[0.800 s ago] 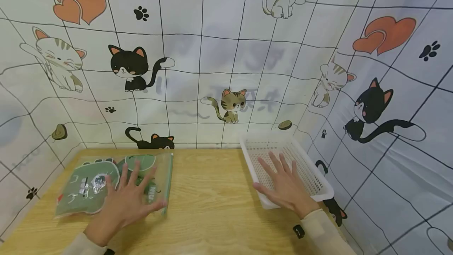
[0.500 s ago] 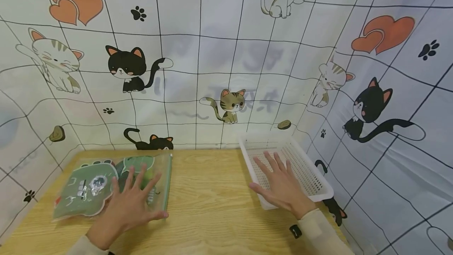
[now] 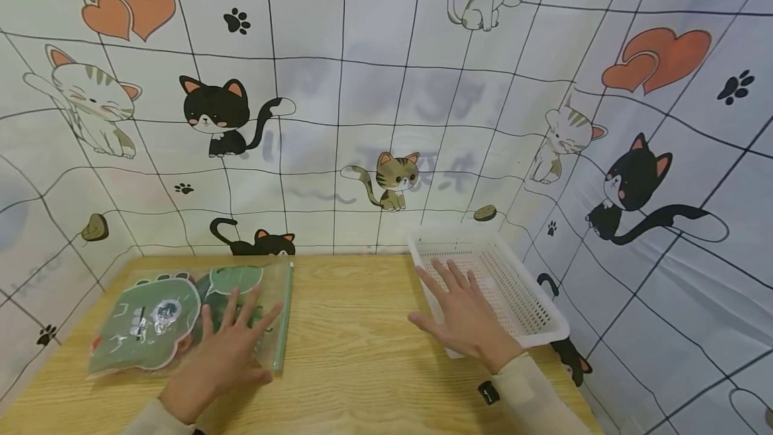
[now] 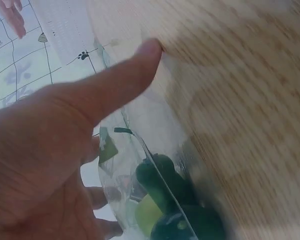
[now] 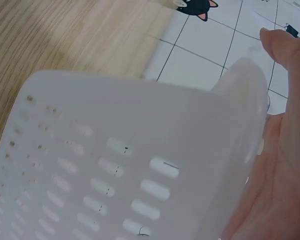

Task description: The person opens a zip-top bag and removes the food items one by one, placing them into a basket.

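Our left hand (image 3: 223,354) lies flat, fingers spread, on the clear zip pouch (image 3: 181,314) at the table's (image 3: 362,368) left side — gripping nothing. Our right hand (image 3: 465,317) rests open over the white basket's (image 3: 531,307) near-left edge — holding nothing.

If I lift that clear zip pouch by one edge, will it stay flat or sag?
The clear zip pouch will probably sag: its thin film already wrinkles under the left hand. The green items inside may slide toward the low end. The glossy plastic likely feels slippery.
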